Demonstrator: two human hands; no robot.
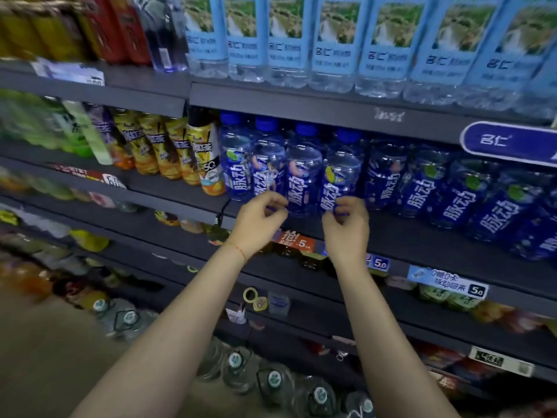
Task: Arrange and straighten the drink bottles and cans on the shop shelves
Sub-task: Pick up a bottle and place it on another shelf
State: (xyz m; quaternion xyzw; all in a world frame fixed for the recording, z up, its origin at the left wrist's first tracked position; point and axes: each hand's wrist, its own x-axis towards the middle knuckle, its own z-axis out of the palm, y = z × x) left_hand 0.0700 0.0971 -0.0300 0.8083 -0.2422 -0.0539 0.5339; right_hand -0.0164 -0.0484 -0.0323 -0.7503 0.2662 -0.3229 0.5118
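Our left hand (259,220) and right hand (346,224) curl loosely, grasping nothing we can make out, just before the clear blue-labelled plastic drink bottles (303,179) on the dark metal shelf (422,236); bottles left of these blur.

Bare shelf front (422,245) before blue bottles (304,176)

Dark grey shop shelves (391,236) cross the frame: pale-blue-labelled water bottles (334,40) top right, blue-capped drink bottles (301,173) at centre, yellow-labelled bottles (168,146) at left, large water jugs (271,378) on the floor (45,357) below.
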